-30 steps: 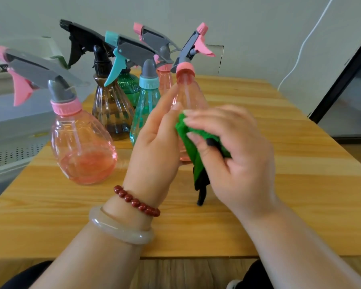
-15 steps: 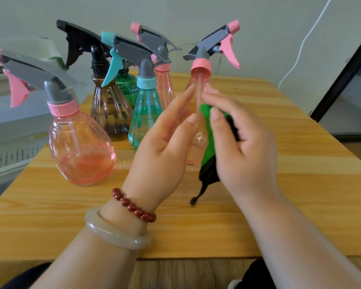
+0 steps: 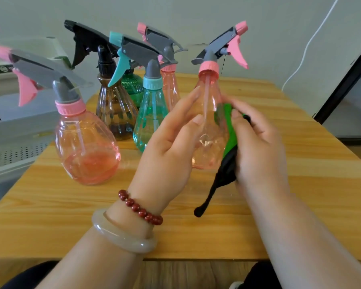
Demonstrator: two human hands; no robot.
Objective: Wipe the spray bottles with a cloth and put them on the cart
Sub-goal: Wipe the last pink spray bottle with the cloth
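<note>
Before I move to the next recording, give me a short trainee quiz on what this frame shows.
1. True or false: the right hand presses the green cloth against the pink bottle that the left hand holds.
2. Which bottle has pink liquid in it? A) the round pink bottle on the left; B) the teal bottle; C) the brown bottle.
3. How many spray bottles are in view in all?

Key: 1 true; 2 A; 3 six.
</note>
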